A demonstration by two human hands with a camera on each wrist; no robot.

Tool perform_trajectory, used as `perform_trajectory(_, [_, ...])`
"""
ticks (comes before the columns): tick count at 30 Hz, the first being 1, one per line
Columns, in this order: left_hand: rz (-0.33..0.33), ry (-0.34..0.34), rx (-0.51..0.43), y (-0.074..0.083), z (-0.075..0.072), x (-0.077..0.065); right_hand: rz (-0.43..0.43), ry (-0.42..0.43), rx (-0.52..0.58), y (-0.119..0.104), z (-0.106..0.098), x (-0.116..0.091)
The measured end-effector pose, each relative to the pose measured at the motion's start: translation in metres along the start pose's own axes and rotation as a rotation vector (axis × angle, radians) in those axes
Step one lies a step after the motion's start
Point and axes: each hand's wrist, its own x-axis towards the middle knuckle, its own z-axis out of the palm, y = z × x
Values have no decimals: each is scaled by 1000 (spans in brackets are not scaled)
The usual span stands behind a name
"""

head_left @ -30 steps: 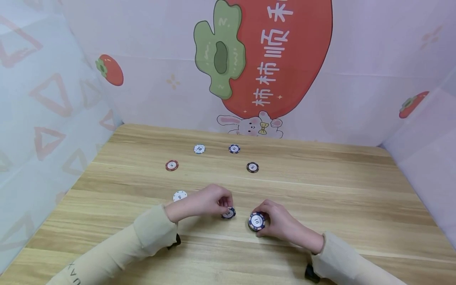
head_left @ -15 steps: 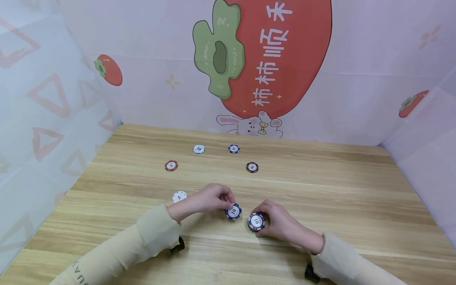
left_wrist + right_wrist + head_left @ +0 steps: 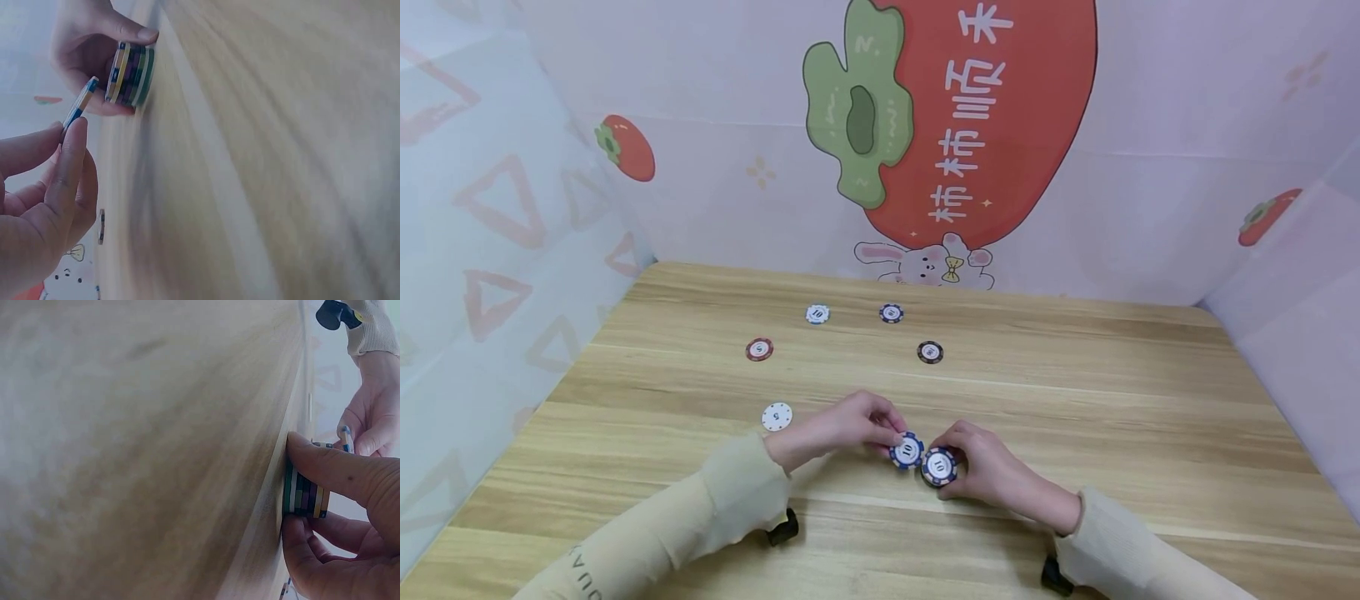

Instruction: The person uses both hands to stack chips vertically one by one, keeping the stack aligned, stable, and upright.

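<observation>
My left hand (image 3: 861, 423) pinches a blue-and-white poker chip (image 3: 907, 450) marked 10 between thumb and fingers. In the left wrist view that chip (image 3: 80, 107) is tilted and held off the table, close to a stack of poker chips (image 3: 130, 74). My right hand (image 3: 988, 467) grips this stack round its sides, thumb on one side and fingers on the other. A blue chip marked 10 tops the stack (image 3: 939, 467). Seen from the right wrist, the stack (image 3: 305, 487) shows green, white, purple and yellow edges and stands on the table.
On the wooden table (image 3: 1112, 400) lie single chips: a white one (image 3: 777, 417) marked 5 by the left forearm, a red one (image 3: 759, 349), a light blue-and-white one (image 3: 817, 314), a blue one (image 3: 891, 313) and a black one (image 3: 930, 352). A printed cloth wall (image 3: 715, 192) stands behind.
My left hand has lifted the blue chip off the table and carried it right, up to the stack's edge. The right hand and its stack have stayed put.
</observation>
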Motion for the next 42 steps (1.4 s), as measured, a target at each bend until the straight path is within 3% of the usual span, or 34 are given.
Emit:
perform_trajectory(10, [-44, -14, -196, -7, 15, 7, -6, -9, 6, 0, -2, 0])
perform_trajectory(17, [-68, -2, -251, -7, 20, 7, -15, 3, -4, 0, -1, 1])
perform_trajectory(30, [-86, 79, -230, -5, 29, 11, -20, -2, 10, 1, -2, 1])
perform_trajectory(42, [-67, 92, -186, -1, 36, 10, -25, 1, 22, 1, 0, 0])
